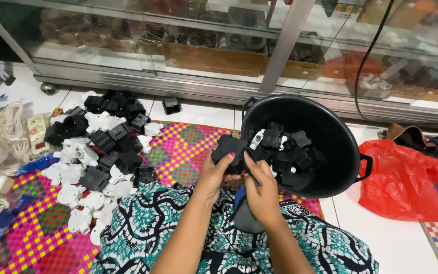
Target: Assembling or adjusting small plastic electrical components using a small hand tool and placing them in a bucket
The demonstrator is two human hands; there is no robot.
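Both my hands meet at the near rim of a black plastic bucket (330, 127) that is tilted towards me and holds several black and white plastic fittings (285, 147). My left hand (214, 175) grips a black plastic fitting (229, 149) at the bucket's edge. My right hand (262, 187) is closed on the same black fitting from the right, its thumb pressed against it. My lap, covered in a teal patterned cloth (143, 233), lies under my forearms.
A heap of black and white plastic junction boxes (97, 157) lies on a colourful woven mat (183, 147) to the left. Packaged cords and sockets (6, 137) sit at far left. A red plastic bag (396, 177) lies right. A glass display cabinet (219, 50) stands behind.
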